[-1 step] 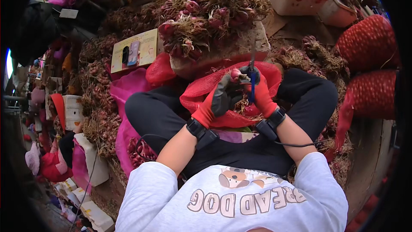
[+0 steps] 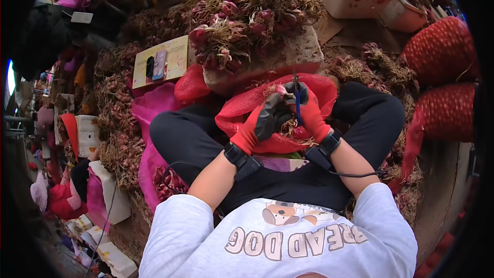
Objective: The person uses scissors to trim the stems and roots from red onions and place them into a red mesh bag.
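My left hand [image 2: 268, 117], in a red and black glove, closes its fingers round a red shallot [image 2: 280, 89] with dry strands on it. Close beside it, my gloved right hand [image 2: 310, 107] grips a blue-handled tool [image 2: 298, 105] that looks like scissors. Its narrow metal end points away from me, next to the shallot. The fingers partly hide both things. Below the hands, an open red mesh bag [image 2: 232, 116] lies between my knees, with a few shallots inside. Just beyond it, bunched shallots [image 2: 247, 20] with dry tops are piled on a pale block [image 2: 304, 49].
Left of the block, a yellow board [image 2: 177, 62] carries a phone [image 2: 159, 65] and a small black object. More shallot bunches [image 2: 121, 108] line both sides. Two full red mesh sacks [image 2: 443, 110] lie at right, and foam boxes [image 2: 355, 0] stand at far right.
The blue-handled tool has swung slightly left and its metal end has drawn back toward me. My right fingers have shifted a little against the shallot, which has turned in my left hand.
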Tool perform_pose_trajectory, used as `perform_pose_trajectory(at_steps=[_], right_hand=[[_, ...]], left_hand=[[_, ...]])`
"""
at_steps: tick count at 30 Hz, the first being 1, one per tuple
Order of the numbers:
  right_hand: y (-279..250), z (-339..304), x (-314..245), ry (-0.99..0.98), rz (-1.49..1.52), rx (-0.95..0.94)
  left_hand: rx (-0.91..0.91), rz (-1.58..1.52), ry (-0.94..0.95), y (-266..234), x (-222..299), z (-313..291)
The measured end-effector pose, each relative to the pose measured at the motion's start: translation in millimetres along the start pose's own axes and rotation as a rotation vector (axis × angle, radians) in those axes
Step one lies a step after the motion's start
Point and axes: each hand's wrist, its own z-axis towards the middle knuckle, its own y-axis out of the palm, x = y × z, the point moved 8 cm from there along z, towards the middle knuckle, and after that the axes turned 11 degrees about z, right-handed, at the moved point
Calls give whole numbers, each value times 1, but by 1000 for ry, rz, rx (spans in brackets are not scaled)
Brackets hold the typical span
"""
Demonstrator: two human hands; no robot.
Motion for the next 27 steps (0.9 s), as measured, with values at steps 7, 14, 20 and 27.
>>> perform_pose_trajectory(at_steps=[7, 14, 20, 27], right_hand=[[33, -14, -42, 117, -118, -193], [5, -30, -40, 134, -45, -185], [28, -30, -61, -132, -655, -89], [34, -37, -60, -93, -622, -67]], left_hand=[[40, 162, 348, -16, 29, -12], [-123, 55, 443, 20, 46, -21], [-321, 3, 273, 21, 23, -13], [-309, -402, 371, -6, 44, -12]])
